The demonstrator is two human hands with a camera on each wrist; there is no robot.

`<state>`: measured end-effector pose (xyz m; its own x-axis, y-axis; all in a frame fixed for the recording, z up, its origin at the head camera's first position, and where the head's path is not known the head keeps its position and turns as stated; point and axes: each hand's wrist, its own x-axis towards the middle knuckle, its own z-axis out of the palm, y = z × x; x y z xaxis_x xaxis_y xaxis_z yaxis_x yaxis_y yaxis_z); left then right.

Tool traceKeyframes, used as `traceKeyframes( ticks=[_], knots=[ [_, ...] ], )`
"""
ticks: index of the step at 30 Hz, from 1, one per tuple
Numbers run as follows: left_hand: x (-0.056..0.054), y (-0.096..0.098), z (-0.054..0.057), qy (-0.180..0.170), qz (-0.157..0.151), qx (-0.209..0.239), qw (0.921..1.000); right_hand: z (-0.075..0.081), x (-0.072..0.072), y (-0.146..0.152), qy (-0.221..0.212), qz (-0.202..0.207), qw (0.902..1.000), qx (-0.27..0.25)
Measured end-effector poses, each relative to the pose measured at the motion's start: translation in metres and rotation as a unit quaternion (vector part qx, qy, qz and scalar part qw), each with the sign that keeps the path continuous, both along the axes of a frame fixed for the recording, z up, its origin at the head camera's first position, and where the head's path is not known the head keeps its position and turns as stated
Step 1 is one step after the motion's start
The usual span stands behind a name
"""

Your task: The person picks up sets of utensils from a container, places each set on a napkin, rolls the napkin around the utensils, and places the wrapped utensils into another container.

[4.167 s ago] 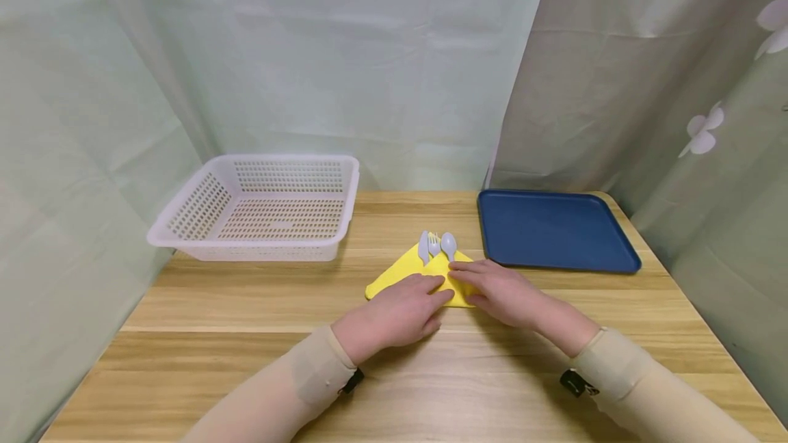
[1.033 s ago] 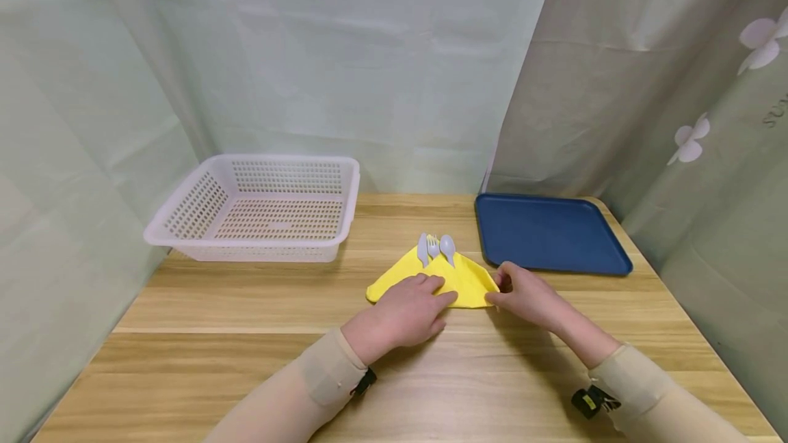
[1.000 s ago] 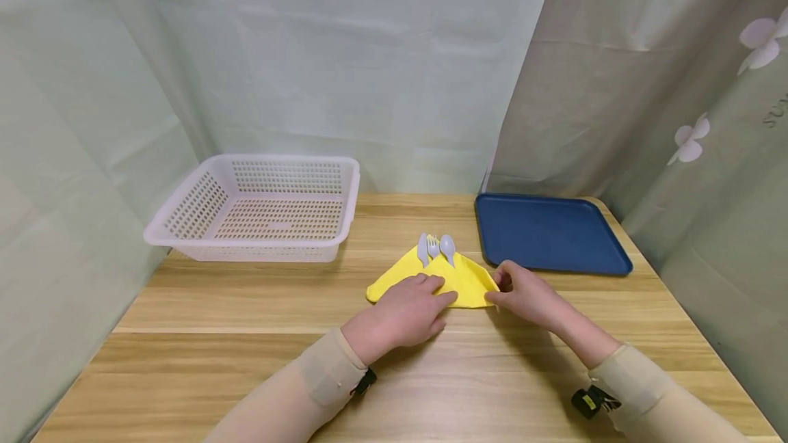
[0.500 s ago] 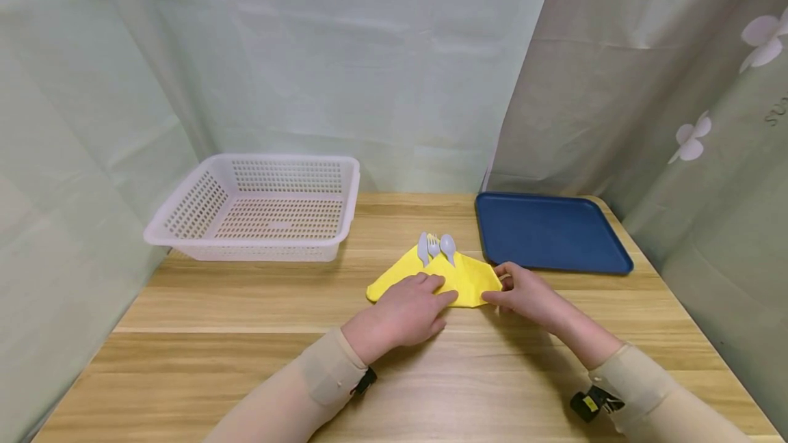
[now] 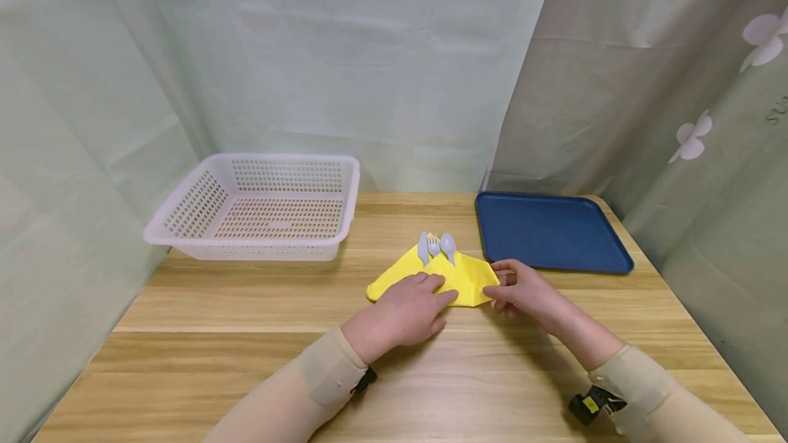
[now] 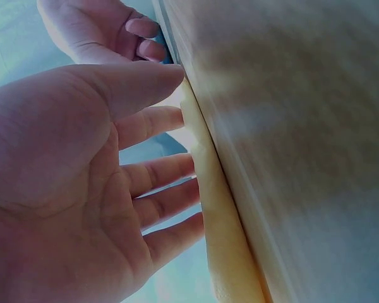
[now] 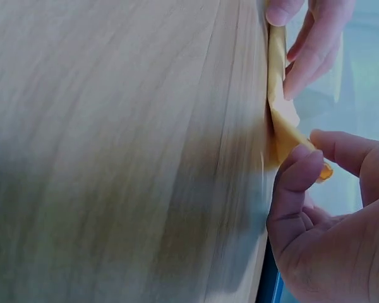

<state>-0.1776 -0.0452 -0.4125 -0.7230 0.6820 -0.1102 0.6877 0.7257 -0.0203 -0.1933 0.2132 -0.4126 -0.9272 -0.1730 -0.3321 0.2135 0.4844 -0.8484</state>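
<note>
A folded yellow napkin point(image 5: 470, 275) lies on the wooden table, its right end lifted slightly. From its top fold poke a grey plastic knife point(image 5: 423, 249), fork point(image 5: 434, 247) and spoon point(image 5: 448, 246), side by side; their handles are hidden inside. My left hand point(image 5: 403, 310) rests on the napkin's front left part with extended fingers; the left wrist view shows these fingertips point(image 6: 192, 165) touching the cloth. At the right end, my right hand point(image 5: 529, 296) pinches the napkin's edge between thumb and fingers. The right wrist view shows that raised yellow edge point(image 7: 289, 129) at the fingertips.
A white perforated basket point(image 5: 265, 250) stands at the back left of the table point(image 5: 246, 361). At the back right lies a blue tray point(image 5: 554, 231), close behind my right hand. Pale curtains point(image 5: 369, 74) hang around the back and sides.
My right hand has gone from the napkin's middle to its right end and pinches it. That end has spread right and its creased edge has changed shape. My left hand has stayed nearly still.
</note>
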Motion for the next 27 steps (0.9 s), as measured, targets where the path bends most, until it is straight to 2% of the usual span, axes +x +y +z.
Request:
traceKeyframes(
  ticks=[9, 16, 27],
  knots=[
    [-0.0015, -0.0001, -0.0008, 0.002, -0.001, -0.003, 1.0, -0.0018, 0.002, -0.0013, -0.022, 0.019, 0.9996, -0.007],
    [-0.0012, -0.0001, 0.0006, -0.001, -0.002, -0.006, 1.0, -0.0028, 0.0013, -0.002, -0.03, 0.016, 0.9993, -0.013],
    [-0.0001, -0.0006, 0.0014, -0.001, -0.008, 0.004, 1.0, -0.0023, 0.0035, -0.0048, 0.002, 0.022, 0.9997, -0.002]
  ],
)
